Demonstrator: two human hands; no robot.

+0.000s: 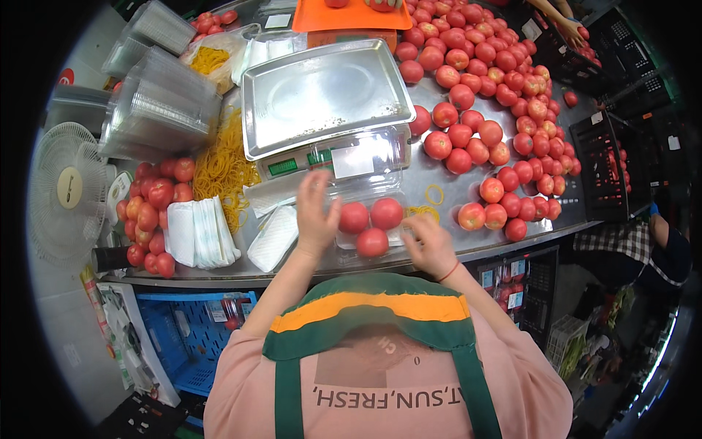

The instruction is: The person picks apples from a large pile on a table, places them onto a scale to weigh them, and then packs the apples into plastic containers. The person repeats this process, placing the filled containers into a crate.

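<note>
A clear plastic clamshell box (356, 189) lies with its lid raised in front of the scale, a white label on the lid. Three red tomatoes (372, 242) sit in its base. My left hand (318, 211), fingers spread and slightly blurred, is at the box's left edge. On the other side, my right hand (430, 241) is beside the base with its fingers curled; whether it grips the rim is not clear. Yellow rubber bands (422, 211) lie just beyond it. Behind the box stands a weighing scale with a metal tray (329, 93) and green displays.
Loose tomatoes (477, 148) cover the table's right side. Stacked clear containers (162, 104), a rubber-band pile (222, 159), white absorbent pads (200, 233) and bagged tomatoes (148, 203) stand left, near a fan (69, 189). Black crates (598, 164) line the right; another person's hand (571, 33) is there.
</note>
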